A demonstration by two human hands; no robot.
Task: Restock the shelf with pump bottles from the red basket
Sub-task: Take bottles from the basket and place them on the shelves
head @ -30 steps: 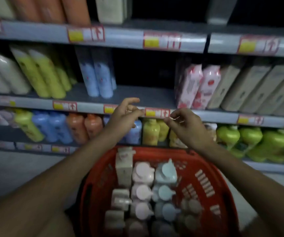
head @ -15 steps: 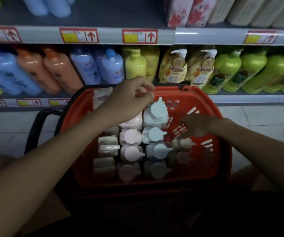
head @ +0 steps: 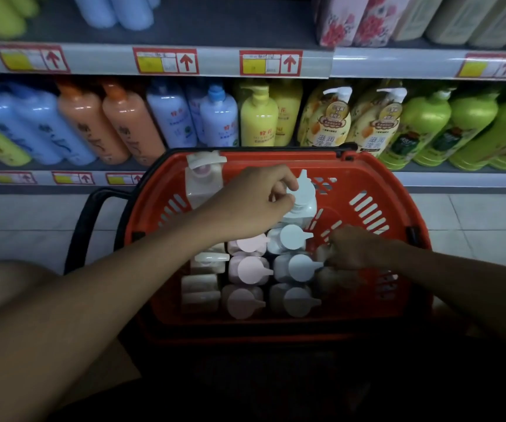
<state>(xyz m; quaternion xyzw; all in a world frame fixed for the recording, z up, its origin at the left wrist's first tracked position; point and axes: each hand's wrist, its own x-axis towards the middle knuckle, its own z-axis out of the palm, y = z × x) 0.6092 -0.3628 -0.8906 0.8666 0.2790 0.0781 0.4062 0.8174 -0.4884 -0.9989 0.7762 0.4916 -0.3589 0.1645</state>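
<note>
Pinching the pump head of a pale blue bottle (head: 302, 205) at the far end of the red basket (head: 367, 184), left hand (head: 254, 202) lifts. Right hand (head: 355, 248) curls among shadowed bottles; grip indiscernible. Risk: tightly packed neighbours snag and topple; pump-only hold could slip.

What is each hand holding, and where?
Left hand grips the pale blue pump bottle by its pump head. Right hand reaches among bottles; hold unclear.

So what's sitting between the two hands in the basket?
Head view: one pale blue pump bottle sits between the left hand and the right hand.
</note>
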